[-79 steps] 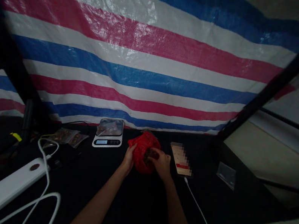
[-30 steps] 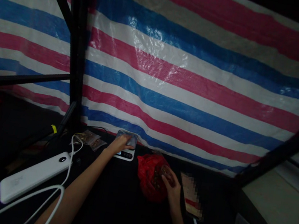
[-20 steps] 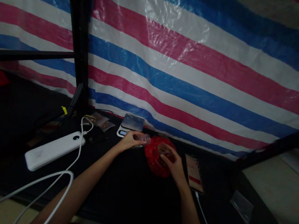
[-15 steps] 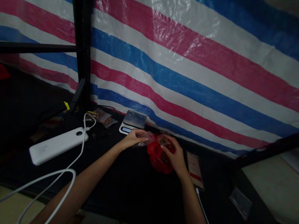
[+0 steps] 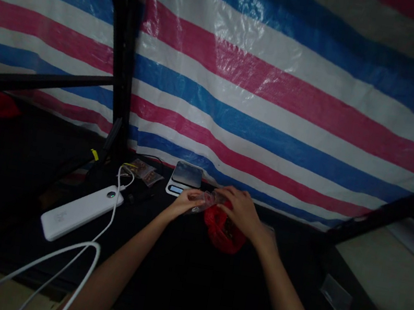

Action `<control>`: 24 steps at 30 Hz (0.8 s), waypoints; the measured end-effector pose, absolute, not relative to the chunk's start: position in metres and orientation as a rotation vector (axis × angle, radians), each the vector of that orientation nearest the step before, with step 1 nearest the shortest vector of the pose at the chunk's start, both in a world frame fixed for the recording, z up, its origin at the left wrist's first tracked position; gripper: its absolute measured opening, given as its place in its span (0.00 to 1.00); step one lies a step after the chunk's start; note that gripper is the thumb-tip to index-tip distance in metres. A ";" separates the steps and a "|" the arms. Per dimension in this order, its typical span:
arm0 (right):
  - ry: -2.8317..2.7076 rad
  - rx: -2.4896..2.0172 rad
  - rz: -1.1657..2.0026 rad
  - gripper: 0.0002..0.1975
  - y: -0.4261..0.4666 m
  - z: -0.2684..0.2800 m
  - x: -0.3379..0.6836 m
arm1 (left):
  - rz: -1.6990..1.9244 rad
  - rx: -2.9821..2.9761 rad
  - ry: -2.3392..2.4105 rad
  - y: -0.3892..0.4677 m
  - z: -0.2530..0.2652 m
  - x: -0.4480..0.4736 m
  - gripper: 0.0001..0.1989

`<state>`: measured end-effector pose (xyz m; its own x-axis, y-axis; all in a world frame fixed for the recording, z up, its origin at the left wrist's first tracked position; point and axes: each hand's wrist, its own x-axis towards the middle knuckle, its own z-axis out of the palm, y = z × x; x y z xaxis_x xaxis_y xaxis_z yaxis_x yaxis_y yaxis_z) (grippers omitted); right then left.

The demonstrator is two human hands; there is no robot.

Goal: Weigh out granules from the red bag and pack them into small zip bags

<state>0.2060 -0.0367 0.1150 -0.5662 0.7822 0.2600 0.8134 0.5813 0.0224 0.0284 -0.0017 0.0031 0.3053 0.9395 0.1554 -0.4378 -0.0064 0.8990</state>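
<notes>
My left hand [image 5: 184, 203] pinches a small clear plastic bag [image 5: 205, 202], its mouth turned to the right. Above the near side of a red bag [image 5: 218, 229] holding small dark pieces, my right hand [image 5: 239, 211] is curled round a small clear cup [image 5: 219, 196]. The cup is tipped left against the mouth of the plastic bag; my fingers cover most of it, and its contents are hard to make out. Just behind my left hand stands a digital scale [image 5: 186, 175] with a lit display.
Filled clear bags [image 5: 146, 172] lie left of the scale. A white power bank [image 5: 80, 213] with a looping white cable [image 5: 90, 249] is at the left. An empty-looking clear bag [image 5: 336, 298] lies right. Striped sheeting [image 5: 260, 95] and a black frame post [image 5: 122, 56] rise behind.
My right hand has moved the cup left from over the red bag and tipped it to the plastic bag's mouth. My left hand keeps its hold. The camera view has shifted slightly.
</notes>
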 end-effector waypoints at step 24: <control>-1.847 -1.588 -0.270 0.18 -0.064 -0.018 0.300 | 1.415 1.557 1.054 0.040 0.001 0.014 0.17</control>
<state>0.3001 -0.0637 -0.0183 -0.0271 0.7946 0.6066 0.9349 0.2349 -0.2660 0.0141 0.0398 0.0012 0.0418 0.9318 0.3604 0.0787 -0.3627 0.9286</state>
